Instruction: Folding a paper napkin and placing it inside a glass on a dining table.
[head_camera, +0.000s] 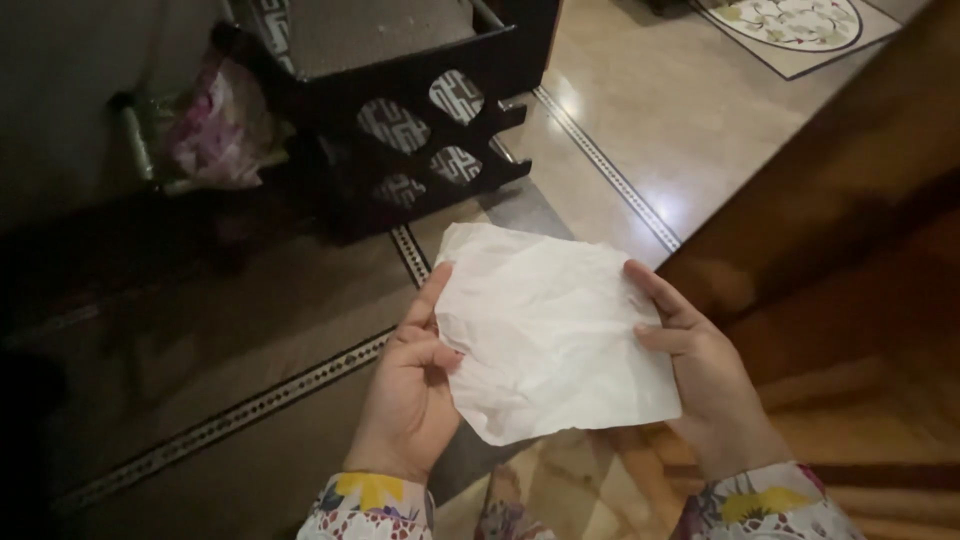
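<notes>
A crumpled white sheet of tissue paper (550, 335) is spread flat between both hands, above the floor. My left hand (412, 385) pinches its left edge with thumb on top. My right hand (700, 375) grips its right edge, thumb and fingers closed over the paper. Floral sleeve cuffs show at both wrists along the bottom of the frame.
Polished beige tile floor (640, 120) with dark patterned inlay strips. A black cut-out stand (420, 130) is at top centre, a plastic bag (215, 125) beside it on the left. A brown wooden surface (860, 230) fills the right side. A floral floor medallion (790, 22) lies at top right.
</notes>
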